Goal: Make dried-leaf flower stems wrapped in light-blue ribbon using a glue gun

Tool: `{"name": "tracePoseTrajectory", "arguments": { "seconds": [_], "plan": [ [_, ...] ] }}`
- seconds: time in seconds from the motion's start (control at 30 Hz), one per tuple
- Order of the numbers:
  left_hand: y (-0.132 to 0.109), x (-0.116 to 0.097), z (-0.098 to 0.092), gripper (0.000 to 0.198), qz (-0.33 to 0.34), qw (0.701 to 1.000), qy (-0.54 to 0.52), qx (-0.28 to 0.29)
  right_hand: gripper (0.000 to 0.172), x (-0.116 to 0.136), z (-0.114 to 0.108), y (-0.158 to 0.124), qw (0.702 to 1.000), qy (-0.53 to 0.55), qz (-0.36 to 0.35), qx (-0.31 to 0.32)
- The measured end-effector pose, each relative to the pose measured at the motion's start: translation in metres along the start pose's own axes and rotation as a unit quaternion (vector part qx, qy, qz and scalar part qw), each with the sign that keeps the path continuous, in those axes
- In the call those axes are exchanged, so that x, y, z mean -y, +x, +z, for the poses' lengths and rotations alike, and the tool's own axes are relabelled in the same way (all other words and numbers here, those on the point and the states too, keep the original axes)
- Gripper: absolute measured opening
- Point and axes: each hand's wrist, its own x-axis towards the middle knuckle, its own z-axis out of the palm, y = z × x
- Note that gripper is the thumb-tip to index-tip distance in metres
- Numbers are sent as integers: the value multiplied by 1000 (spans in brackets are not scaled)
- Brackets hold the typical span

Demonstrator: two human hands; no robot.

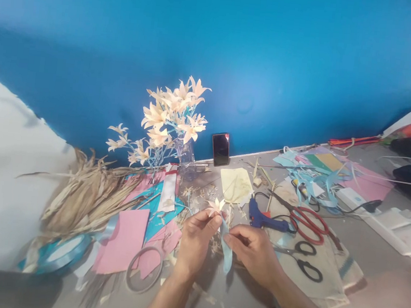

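Observation:
Between the thumb and fingers of my left hand is a small cream artificial flower, its petals spread upward. A light blue ribbon strip hangs down just beneath the flower. My right hand pinches the ribbon's edge between thumb and forefinger. The flower's stem is mostly hidden by my fingers. Right of my hands lie a blue glue gun, red-handled scissors and black-handled scissors.
Finished-looking cream flowers stand in a clear vase by a phone against the wall. Dried husks, pink paper, a blue ribbon roll and a tape ring lie left. A power strip sits right.

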Motion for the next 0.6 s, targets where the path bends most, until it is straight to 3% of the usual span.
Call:
{"name": "tracePoseTrajectory", "arguments": {
  "seconds": [0.23,0.6],
  "plan": [
    [-2,-4,5,21,37,995,88,-36,30,-4,2,0,999,-25,-15,-22],
    [-10,-13,4,29,106,980,166,-2,35,-6,6,-2,1000,17,-7,4]
  ]
}}
